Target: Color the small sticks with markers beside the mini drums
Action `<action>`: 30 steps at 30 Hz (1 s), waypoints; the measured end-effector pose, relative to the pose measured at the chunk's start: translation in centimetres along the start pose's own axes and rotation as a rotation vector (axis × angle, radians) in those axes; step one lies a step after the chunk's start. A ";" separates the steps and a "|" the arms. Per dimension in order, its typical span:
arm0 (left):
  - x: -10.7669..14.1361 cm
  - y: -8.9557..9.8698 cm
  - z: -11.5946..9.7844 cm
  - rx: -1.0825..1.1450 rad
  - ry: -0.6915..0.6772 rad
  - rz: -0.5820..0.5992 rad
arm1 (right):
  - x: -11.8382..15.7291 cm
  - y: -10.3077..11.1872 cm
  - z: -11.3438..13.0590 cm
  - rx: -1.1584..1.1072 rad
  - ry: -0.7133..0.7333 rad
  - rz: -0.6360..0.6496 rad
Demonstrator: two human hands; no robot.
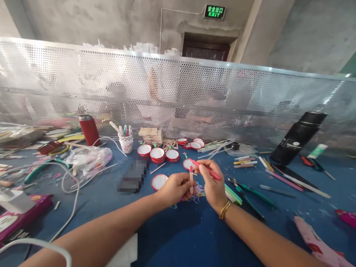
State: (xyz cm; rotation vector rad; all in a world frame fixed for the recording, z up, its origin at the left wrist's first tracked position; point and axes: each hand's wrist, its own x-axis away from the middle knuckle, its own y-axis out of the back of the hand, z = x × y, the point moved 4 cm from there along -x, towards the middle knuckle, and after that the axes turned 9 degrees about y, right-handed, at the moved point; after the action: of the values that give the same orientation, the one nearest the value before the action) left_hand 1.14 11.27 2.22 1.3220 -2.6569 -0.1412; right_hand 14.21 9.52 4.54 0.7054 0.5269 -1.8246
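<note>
Between the fingers of my left hand (175, 188) is a flat wooden craft stick (191, 180), held upright with its top end coloured red. My right hand (213, 182) grips a red marker (206, 170), its tip close to the coloured end of the stick. Just behind my hands lies a small white drum disc with a red rim (188, 164), and another red-rimmed disc (159, 181) is beside my left hand. Loose coloured bands (198, 191) lie beneath my hands, partly hidden by them.
Green-handled pliers (249, 193) and several markers (244, 161) lie to the right. A black bottle (297, 139) leans there. Further left stand a paper cup of pens (126, 144) and a red flask (89, 130). A white cable (72, 207) crosses the left side. A perforated metal screen (167, 92) borders the back.
</note>
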 end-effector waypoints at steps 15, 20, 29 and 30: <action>1.7 -2.4 -1.0 0.189 0.188 0.024 | 3.6 1.5 0.1 0.191 0.033 0.004; 1.7 -2.4 -1.0 0.137 0.242 0.057 | 2.9 1.6 -0.1 0.176 0.065 0.025; 1.2 -3.2 0.4 0.045 0.267 0.104 | 2.9 1.7 0.1 0.090 0.054 0.060; 1.1 -3.3 0.4 0.022 0.270 0.101 | 2.9 1.7 0.1 0.079 0.052 0.054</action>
State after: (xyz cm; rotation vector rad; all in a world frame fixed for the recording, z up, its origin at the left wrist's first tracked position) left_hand 2.98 8.38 1.47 1.1207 -2.4936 0.0748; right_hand 15.02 6.95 2.61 0.8149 0.4679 -1.7881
